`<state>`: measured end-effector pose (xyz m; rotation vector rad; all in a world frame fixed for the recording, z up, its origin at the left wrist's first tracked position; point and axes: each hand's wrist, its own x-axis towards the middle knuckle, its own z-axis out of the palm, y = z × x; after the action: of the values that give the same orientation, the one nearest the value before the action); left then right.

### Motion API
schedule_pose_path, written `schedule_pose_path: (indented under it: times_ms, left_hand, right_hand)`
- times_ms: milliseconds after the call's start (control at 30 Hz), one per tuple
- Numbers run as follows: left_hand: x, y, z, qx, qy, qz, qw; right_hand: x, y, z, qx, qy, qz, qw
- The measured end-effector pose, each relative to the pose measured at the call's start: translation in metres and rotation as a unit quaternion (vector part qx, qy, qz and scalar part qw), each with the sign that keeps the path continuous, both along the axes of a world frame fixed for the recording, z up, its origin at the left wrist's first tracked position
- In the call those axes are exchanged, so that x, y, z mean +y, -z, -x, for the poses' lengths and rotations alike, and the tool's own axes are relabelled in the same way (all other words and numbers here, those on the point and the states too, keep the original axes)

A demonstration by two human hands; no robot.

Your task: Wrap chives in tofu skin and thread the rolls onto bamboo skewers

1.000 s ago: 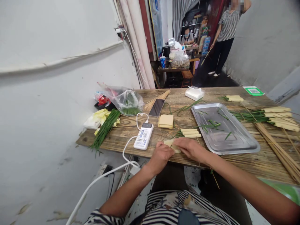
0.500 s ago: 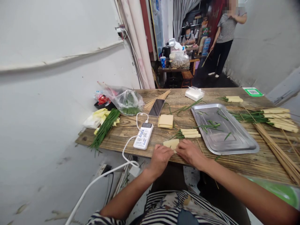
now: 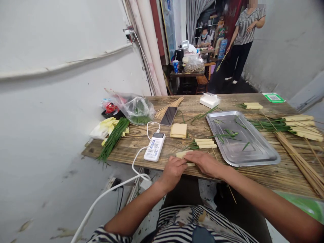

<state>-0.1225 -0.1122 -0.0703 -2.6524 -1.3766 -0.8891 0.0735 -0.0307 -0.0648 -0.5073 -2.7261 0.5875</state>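
So, a pale tofu sheet [image 3: 182, 154] is pressed flat at the table's [image 3: 152, 135] near edge.
It's pinned under both hands, left hand [image 3: 173, 170] and right hand [image 3: 205, 161], fingers flattened, nothing gripped.

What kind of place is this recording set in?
Probably the prep area of a small skewer food shop. On the wooden table lie bamboo skewers, rolled tofu-skin pieces, chives and a metal tray. Both hands press a tofu-skin sheet.

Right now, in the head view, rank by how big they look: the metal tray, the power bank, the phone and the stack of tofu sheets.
1. metal tray, clearly largest.
2. power bank.
3. phone and stack of tofu sheets: they look alike; the phone lies farther away, so unranked.
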Motion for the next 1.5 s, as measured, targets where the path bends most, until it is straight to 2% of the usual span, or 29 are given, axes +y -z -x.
schedule_pose_path:
  times_ms: [133, 300, 400, 500, 567, 633, 800, 1033, 1133, 1267, 1433, 1500]
  left_hand:
    - [0.002, 0.002, 0.001, -0.005, 0.01, 0.018, 1.0]
    - [0.004, -0.001, 0.002, -0.027, 0.024, 0.042, 0.998]
    - [0.004, 0.0, 0.003, -0.028, 0.032, 0.043, 0.998]
    - [0.004, 0.001, 0.003, -0.022, 0.035, 0.047, 0.998]
    - [0.004, 0.001, 0.003, -0.027, 0.034, 0.047, 0.998]
    - [0.004, -0.001, 0.003, -0.037, 0.034, 0.04, 0.998]
    - [0.003, -0.001, 0.003, -0.052, 0.038, 0.033, 0.997]
    - [-0.003, 0.008, 0.005, -0.066, -0.002, -0.015, 0.998]
    - [-0.005, 0.008, 0.006, -0.041, -0.013, -0.018, 0.999]
    - [-0.006, 0.004, 0.006, -0.009, -0.02, -0.01, 1.0]
    - [-0.006, 0.002, 0.004, -0.024, -0.02, -0.024, 0.999]
    - [-0.007, 0.001, 0.003, -0.022, -0.013, -0.02, 0.999]
  right_hand:
    - [-0.001, 0.005, -0.002, -0.037, 0.03, 0.009, 0.999]
    - [-0.002, 0.006, -0.001, -0.057, 0.032, -0.008, 0.998]
    - [-0.001, 0.003, 0.0, -0.048, 0.034, -0.003, 0.998]
    - [-0.003, -0.007, -0.001, -0.016, 0.007, -0.001, 1.0]
    - [-0.007, -0.013, -0.002, 0.007, 0.006, -0.021, 1.0]
    - [-0.013, -0.016, -0.002, 0.001, 0.035, -0.055, 0.998]
    - [-0.025, -0.004, 0.001, -0.047, 0.088, -0.109, 0.989]
    - [-0.018, 0.003, 0.007, 0.015, 0.067, -0.074, 0.995]
    - [-0.017, 0.005, 0.007, 0.021, 0.064, -0.07, 0.995]
    - [-0.019, 0.005, 0.005, 0.022, 0.079, -0.056, 0.995]
    - [-0.024, -0.003, 0.005, 0.035, 0.102, 0.003, 0.994]
    - [-0.025, -0.004, 0.005, 0.021, 0.117, 0.0, 0.993]
